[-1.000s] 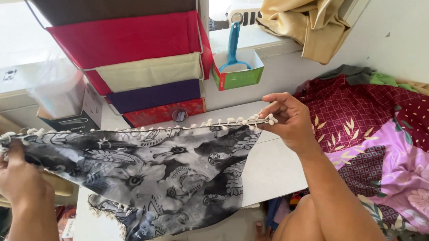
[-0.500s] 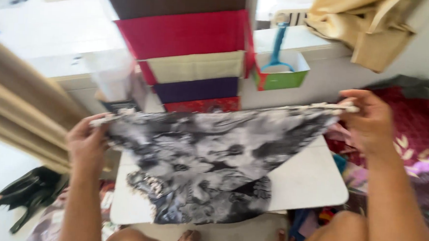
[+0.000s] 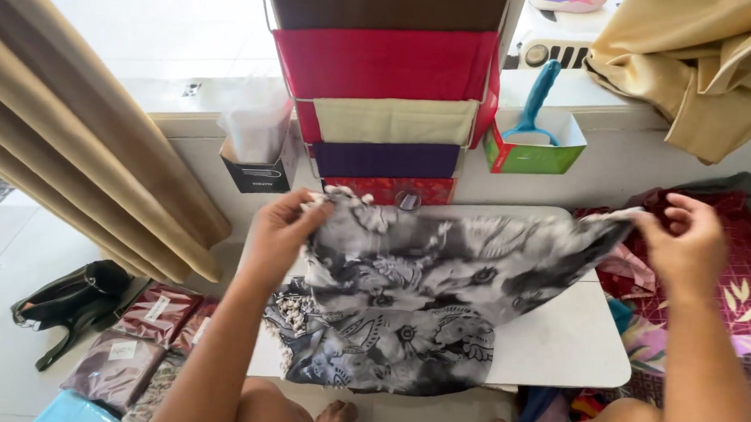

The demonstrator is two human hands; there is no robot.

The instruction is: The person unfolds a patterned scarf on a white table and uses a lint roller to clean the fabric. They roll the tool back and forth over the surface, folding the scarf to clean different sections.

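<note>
A black, grey and white flower-print scarf [image 3: 405, 298] with a small white fringe hangs stretched over a low white table [image 3: 566, 341]. My left hand [image 3: 278, 232] pinches its upper left corner, at the fringe. My right hand [image 3: 686, 244] grips the opposite upper corner on the right. The cloth sags between the two hands and its lower part lies on the tabletop, spilling over the front left edge.
Behind the table hangs a stack of folded cloths, red [image 3: 383, 66], cream, purple. A green box with a blue brush [image 3: 533, 138] and a tissue box [image 3: 254, 157] stand by the wall. Beige curtain [image 3: 79, 144] at left, black bag [image 3: 71, 298] and packets on the floor, maroon cloth [image 3: 749, 282] at right.
My hands have come much closer together, so the scarf, held taut before, now sags onto the table. The view has also shifted left and down.
</note>
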